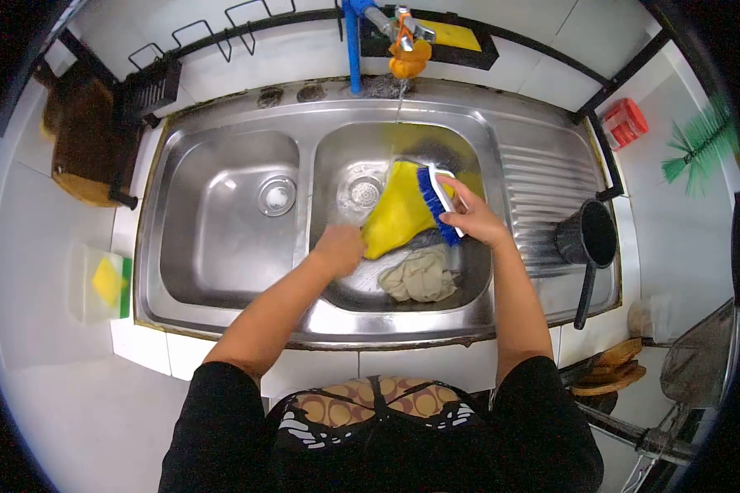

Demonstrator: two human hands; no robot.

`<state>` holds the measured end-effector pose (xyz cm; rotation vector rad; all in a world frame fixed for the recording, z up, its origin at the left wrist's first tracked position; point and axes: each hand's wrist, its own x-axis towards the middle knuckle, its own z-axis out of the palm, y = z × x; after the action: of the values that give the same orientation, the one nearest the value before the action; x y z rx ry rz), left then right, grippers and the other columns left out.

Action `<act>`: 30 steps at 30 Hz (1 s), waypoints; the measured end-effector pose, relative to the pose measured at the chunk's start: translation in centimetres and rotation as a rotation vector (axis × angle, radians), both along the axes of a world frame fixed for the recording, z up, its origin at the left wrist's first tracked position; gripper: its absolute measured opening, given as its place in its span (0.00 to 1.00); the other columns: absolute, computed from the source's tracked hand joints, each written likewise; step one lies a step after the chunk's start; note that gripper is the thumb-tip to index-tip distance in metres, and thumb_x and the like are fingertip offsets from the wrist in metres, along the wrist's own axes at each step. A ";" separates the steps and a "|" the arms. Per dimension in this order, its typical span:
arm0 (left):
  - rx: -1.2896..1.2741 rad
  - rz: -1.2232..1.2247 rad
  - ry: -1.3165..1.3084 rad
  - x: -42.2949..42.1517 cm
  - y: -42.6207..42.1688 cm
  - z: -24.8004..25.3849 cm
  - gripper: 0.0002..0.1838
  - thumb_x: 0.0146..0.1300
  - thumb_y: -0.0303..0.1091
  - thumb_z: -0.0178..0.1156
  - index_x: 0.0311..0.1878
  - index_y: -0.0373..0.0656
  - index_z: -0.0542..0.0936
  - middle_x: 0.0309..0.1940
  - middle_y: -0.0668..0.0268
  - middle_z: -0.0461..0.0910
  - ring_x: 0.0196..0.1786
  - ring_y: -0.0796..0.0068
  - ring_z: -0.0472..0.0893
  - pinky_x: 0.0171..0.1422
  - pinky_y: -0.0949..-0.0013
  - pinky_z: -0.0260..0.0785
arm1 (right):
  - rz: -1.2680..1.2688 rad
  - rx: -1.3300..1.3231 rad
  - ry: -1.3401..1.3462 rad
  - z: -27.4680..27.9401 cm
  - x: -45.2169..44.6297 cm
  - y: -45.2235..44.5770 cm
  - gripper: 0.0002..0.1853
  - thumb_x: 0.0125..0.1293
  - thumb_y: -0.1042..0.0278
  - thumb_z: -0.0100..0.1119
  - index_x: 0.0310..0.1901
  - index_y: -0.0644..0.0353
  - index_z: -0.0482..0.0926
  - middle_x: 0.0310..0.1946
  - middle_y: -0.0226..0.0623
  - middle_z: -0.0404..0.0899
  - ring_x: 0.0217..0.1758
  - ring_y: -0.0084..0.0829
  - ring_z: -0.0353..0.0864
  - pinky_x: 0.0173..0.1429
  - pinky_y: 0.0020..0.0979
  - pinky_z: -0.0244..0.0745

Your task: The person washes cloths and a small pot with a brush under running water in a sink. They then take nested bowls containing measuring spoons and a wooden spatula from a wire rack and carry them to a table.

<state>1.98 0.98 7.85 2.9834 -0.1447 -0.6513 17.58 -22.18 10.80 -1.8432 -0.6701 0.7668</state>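
Observation:
Over the right basin of a steel sink (304,324), my left hand (339,250) is closed on the lower left corner of a yellow cloth (399,209). My right hand (473,215) grips the white back of a brush (441,201), whose blue bristles face left against the cloth's right side. Below the cloth, a crumpled beige cloth (420,276) lies in the basin, with some dark grey fabric partly hidden between them. Water runs in a thin stream from the tap (406,37), which has an orange cloth tied round it.
The left basin (222,238) has a drain. On the ribbed drainboard (543,181) at the right stands a dark dipper (586,237). A sponge in a clear holder (107,282) is at the left wall, a black rack (152,89) at the back left, and a blue pipe (353,49) beside the tap.

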 end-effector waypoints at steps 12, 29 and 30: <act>-0.068 0.022 0.391 -1.8 -0.5 -7.7 0.26 0.53 0.29 0.54 0.59 0.43 0.66 0.65 0.58 0.55 0.64 0.56 0.62 0.63 0.52 0.59 | 0.227 -0.137 -0.647 -11.5 -6.8 10.3 0.33 0.48 0.65 0.61 0.60 0.45 0.65 0.44 0.56 0.69 0.49 0.48 0.70 0.56 0.45 0.63; 0.003 0.133 0.248 -0.5 -1.4 -7.0 0.19 0.60 0.31 0.43 0.55 0.43 0.70 0.52 0.54 0.73 0.52 0.60 0.75 0.59 0.54 0.59 | -0.178 -0.484 -0.706 -14.1 3.6 6.4 0.29 0.49 0.63 0.61 0.57 0.45 0.69 0.38 0.60 0.72 0.45 0.54 0.73 0.53 0.41 0.68; -0.016 0.112 0.192 0.2 -1.2 -6.3 0.18 0.60 0.30 0.44 0.54 0.43 0.71 0.50 0.55 0.74 0.51 0.60 0.76 0.58 0.55 0.60 | -0.201 -0.470 -0.786 -15.1 3.3 6.0 0.30 0.48 0.62 0.61 0.58 0.44 0.68 0.37 0.61 0.72 0.45 0.55 0.73 0.53 0.41 0.68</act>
<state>2.18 -0.19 1.51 2.8681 0.0299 -0.9111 20.92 -16.18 -4.25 -2.6270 -0.8095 0.0245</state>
